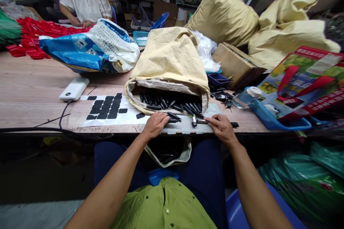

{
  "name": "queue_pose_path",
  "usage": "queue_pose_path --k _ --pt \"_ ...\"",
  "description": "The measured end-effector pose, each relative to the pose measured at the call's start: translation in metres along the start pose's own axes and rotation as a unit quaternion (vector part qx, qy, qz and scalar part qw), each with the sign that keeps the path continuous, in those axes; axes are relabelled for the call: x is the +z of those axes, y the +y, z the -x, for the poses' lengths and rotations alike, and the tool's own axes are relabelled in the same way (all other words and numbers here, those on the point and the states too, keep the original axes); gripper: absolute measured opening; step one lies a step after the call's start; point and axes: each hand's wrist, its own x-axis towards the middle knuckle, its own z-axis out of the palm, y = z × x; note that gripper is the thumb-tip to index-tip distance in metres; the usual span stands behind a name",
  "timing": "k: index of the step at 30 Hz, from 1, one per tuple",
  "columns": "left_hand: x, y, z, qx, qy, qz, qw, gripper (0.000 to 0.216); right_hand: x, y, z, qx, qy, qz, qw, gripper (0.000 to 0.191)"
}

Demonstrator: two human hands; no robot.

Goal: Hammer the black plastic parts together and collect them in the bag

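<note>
At the upper left of the frame, red pieces (34, 35) lie heaped on the table (29, 78), and a person in a white top (88, 7) sits behind them. Below, at centre left, a white device (74, 89) rests with a dark cable (63, 114) plugged in. Beside it, black patches (103, 106) sit in rows on a white sheet (126, 118). Near the middle, your left hand (156, 125) is at the table edge, fingers bent and close together, next to loose black pieces (174, 116); you cannot tell whether it grips one. Just above, the cream sack (169, 57) lies with its mouth towards you, more of these pieces inside and spilling at its lip. Right of centre, your right hand (221, 127) pinches the handle of a hammer (194, 120), whose head points left, below the sack mouth. Farther right stand a clear bottle (244, 98) and a blue tray (290, 125).
</note>
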Motion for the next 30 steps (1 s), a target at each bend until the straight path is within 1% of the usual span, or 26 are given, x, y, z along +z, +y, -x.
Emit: queue_pose_path --k 5,9,11,13,15,17,18,20,22,25,30 --pt "0.0 0.002 -0.001 -0.003 0.005 -0.03 1.0 0.042 0.011 0.005 -0.002 0.029 0.043 -0.011 0.999 0.034" --pt "0.0 0.016 0.008 0.018 0.036 -0.063 0.997 0.04 0.02 0.002 -0.001 0.054 0.084 0.004 0.995 0.033" --pt "0.003 0.026 0.023 0.038 0.058 -0.068 0.995 0.037 0.024 0.002 -0.002 0.068 0.101 0.023 0.992 0.035" --pt "0.01 0.033 0.045 0.059 0.066 -0.069 0.994 0.035 0.027 0.001 -0.003 0.072 0.111 0.037 0.991 0.035" --pt "0.02 0.035 0.074 0.086 0.044 -0.073 0.993 0.034 0.028 0.0 -0.004 0.068 0.12 0.043 0.99 0.034" --pt "0.033 0.03 0.105 0.098 0.014 -0.082 0.992 0.032 0.028 0.0 -0.004 0.065 0.124 0.048 0.989 0.034" --pt "0.039 0.025 0.119 0.092 -0.004 -0.09 0.992 0.031 0.028 -0.001 -0.004 0.065 0.124 0.05 0.989 0.034" --pt "0.05 0.014 0.142 0.055 -0.034 -0.129 0.99 0.029 0.028 -0.002 -0.003 0.069 0.119 0.053 0.989 0.034" --pt "0.057 0.005 0.156 0.004 -0.058 -0.158 0.986 0.03 0.027 -0.003 -0.003 0.074 0.118 0.054 0.989 0.033" --pt "0.062 0.0 0.159 -0.055 -0.062 -0.167 0.983 0.029 0.028 -0.004 -0.003 0.077 0.121 0.053 0.988 0.033" --pt "0.061 0.012 0.149 -0.085 -0.01 -0.153 0.984 0.033 0.028 -0.003 -0.002 0.071 0.125 0.057 0.988 0.032"
